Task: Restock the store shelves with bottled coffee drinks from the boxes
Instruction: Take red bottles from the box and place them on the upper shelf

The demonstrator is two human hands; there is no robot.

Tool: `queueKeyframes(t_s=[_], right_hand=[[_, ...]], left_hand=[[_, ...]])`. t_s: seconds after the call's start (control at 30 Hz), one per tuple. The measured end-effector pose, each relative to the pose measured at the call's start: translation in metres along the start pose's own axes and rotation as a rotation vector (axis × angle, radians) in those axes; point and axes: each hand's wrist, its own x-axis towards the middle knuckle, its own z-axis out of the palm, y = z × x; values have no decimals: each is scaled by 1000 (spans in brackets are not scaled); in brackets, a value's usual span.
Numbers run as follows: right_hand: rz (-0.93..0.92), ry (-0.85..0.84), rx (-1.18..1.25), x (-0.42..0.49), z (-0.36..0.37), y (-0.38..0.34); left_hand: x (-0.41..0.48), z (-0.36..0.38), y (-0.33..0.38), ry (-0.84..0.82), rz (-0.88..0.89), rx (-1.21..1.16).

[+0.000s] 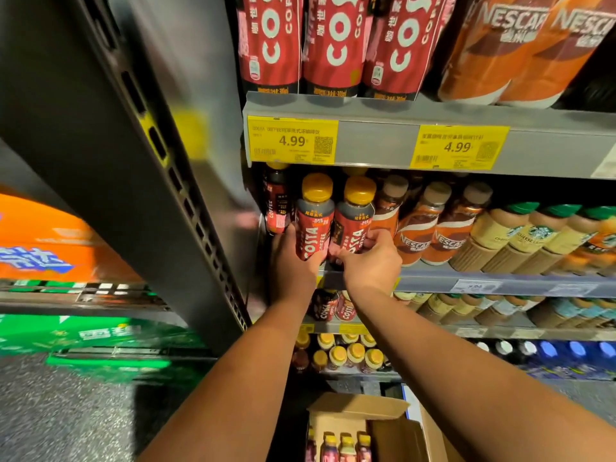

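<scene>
A: Where are the bottles?
B: One in each of your hands, at the left end of the shelf [433, 283]. Your left hand [295, 258] wraps the left bottle [313, 225] low on its body. Your right hand [370, 261] curls round the right bottle [353, 225], fingers across its label.
A: Which way do they point?
B: Long axes near vertical, yellow caps up, red labels facing you. The right bottle leans its cap slightly rightward. Your hands hide the bases, so I cannot tell whether they stand on the shelf.
A: And around them?
B: Nescafé bottles [416, 228] just beside on the right, a yellow price tag [291, 140] on the rail [376, 141] above. A dark slotted post [160, 161] stands at the left. Below your arms an open box [360, 411] holds more bottles; the floor [66, 411] beside it is speckled grey.
</scene>
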Motion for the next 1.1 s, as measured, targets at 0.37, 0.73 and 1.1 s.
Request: queueKeyframes(t_s=[0.37, 0.73, 1.1], right_hand=[[-60, -352, -211, -40, -52, 70], [64, -728, -511, -87, -97, 230], [325, -720, -573, -125, -73, 348]], left_hand=[[-100, -5, 2, -142, 106, 428], [-222, 74, -90, -605, 26, 776], [-259, 109, -197, -783, -131, 857]])
